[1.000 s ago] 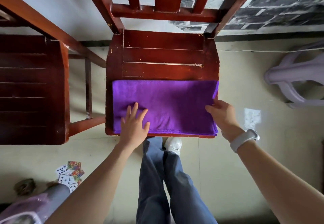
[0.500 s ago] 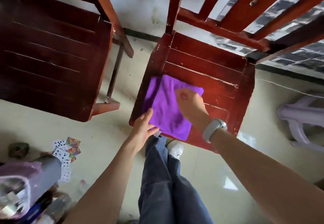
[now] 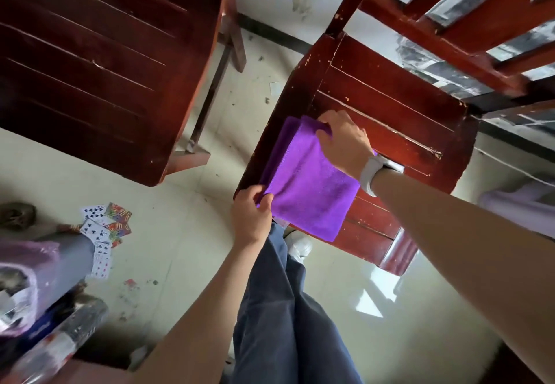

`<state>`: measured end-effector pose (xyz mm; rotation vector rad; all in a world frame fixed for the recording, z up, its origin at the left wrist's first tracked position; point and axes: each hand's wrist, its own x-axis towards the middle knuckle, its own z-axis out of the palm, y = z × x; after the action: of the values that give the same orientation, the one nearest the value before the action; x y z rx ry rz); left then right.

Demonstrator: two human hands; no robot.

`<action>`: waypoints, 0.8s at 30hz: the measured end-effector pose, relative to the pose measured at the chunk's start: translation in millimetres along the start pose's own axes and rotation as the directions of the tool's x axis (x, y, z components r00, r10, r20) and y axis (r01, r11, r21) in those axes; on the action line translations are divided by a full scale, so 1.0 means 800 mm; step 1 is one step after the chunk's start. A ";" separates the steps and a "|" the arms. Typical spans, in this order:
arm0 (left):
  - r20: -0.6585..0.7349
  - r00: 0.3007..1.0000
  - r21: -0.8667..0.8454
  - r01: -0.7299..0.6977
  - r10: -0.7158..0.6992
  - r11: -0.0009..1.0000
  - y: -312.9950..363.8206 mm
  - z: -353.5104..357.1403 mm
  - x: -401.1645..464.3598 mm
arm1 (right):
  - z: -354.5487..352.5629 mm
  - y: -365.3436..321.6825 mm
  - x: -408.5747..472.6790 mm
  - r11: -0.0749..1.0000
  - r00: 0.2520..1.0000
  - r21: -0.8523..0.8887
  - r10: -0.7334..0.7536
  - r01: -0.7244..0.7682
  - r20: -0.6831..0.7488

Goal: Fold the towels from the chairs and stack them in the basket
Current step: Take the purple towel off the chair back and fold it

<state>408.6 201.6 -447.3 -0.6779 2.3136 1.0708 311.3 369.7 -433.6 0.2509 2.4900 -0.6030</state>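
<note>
A purple towel (image 3: 309,185), folded to a small square, lies on the front left part of a dark red wooden chair seat (image 3: 399,113). My left hand (image 3: 250,217) pinches the towel's near left corner at the seat's edge. My right hand (image 3: 345,140), with a white band on the wrist, grips the towel's far corner, fingers curled over the fold. No basket is in view.
A second red wooden chair (image 3: 99,53) stands to the left, its seat bare. Playing cards (image 3: 103,227) lie scattered on the pale floor at the left, beside plastic bags and clutter (image 3: 27,287). A pale plastic stool (image 3: 522,203) sits at the right edge.
The towel went from a wide strip across the seat to a small folded square. My right hand moved to its far corner and my left hand closed on the near corner. The view swung left.
</note>
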 end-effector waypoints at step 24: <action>0.373 0.682 0.635 -0.682 0.629 0.363 -0.017 0.047 0.048 | 0.090 0.089 -0.063 0.732 0.914 -0.627 -0.399 0.266 -0.078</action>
<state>396.6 214.7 -499.8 0.6933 2.6857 0.2568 408.9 396.1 -484.8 -0.4199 2.8031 0.1356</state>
